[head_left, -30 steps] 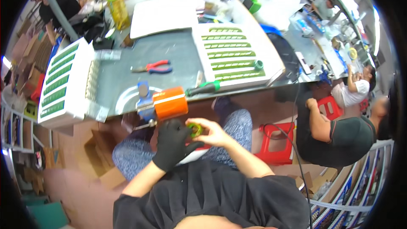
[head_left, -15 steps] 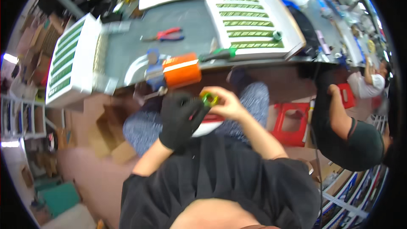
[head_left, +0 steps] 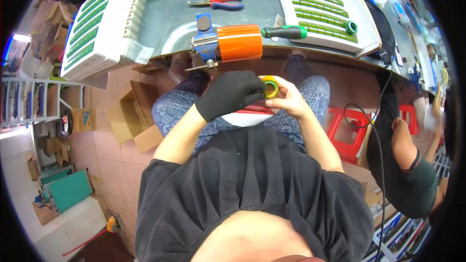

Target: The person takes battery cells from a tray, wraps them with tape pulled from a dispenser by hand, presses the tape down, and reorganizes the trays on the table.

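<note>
A small yellow-green ring (head_left: 270, 79) is held between my hands, above my lap and just short of the bench edge. My right hand (head_left: 290, 99) is bare, its thumb and fingers closed on the ring's right side. From the left, my left hand (head_left: 229, 95), in a black glove, has its bent fingers closed at the ring's left edge; the glove hides those fingertips. Under the hands a white, rounded container (head_left: 244, 119) with something red at its top rests on my lap. Beyond them, a blue vise (head_left: 207, 41) at the bench edge carries an orange cylinder (head_left: 240, 42).
A green-black screwdriver (head_left: 285, 32) and red-blue pliers (head_left: 223, 3) lie on the bench (head_left: 167, 17). White trays with green rows stand left (head_left: 109, 31) and right (head_left: 340, 44); a green ring (head_left: 351, 27) sits on the right one. Another person (head_left: 410, 174) is at right, near red stools (head_left: 347, 138).
The view has tilted and shifted, so the bench sits higher in the picture. My gloved hand has turned more level, and the ring's round opening shows more plainly.
</note>
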{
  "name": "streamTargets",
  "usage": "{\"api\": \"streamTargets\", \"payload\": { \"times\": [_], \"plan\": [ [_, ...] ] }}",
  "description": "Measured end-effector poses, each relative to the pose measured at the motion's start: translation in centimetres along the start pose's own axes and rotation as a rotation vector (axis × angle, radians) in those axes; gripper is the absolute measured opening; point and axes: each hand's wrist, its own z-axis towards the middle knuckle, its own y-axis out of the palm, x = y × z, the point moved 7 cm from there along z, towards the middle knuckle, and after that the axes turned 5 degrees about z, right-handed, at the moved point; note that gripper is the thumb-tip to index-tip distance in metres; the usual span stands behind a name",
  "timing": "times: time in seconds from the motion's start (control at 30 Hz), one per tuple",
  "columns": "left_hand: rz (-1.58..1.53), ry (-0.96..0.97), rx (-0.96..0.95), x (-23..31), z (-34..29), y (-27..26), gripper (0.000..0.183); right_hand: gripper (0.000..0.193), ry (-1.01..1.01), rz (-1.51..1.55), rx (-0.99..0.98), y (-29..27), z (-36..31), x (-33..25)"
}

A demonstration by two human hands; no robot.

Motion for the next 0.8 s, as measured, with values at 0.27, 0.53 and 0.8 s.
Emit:
{"api": "streamTargets", "payload": {
  "times": [0.27,0.53,0.8],
  "plan": [
    [-0.177,-0.06,0.104,-1.0,0.0,0.5,0.018,0.059,0.032,0.005,0.036,-0.7,0.3,0.7],
    [-0.232,-0.096,0.131,-1.9,-0.5,1.4,0.019,0.059,0.082,-0.014,0.053,-0.8,0.3,2.0],
    [-0.322,-0.259,0.182,-2.9,-1.1,2.4,0.026,0.058,0.03,0.077,0.093,-1.3,0.6,2.7]
  ]
}}
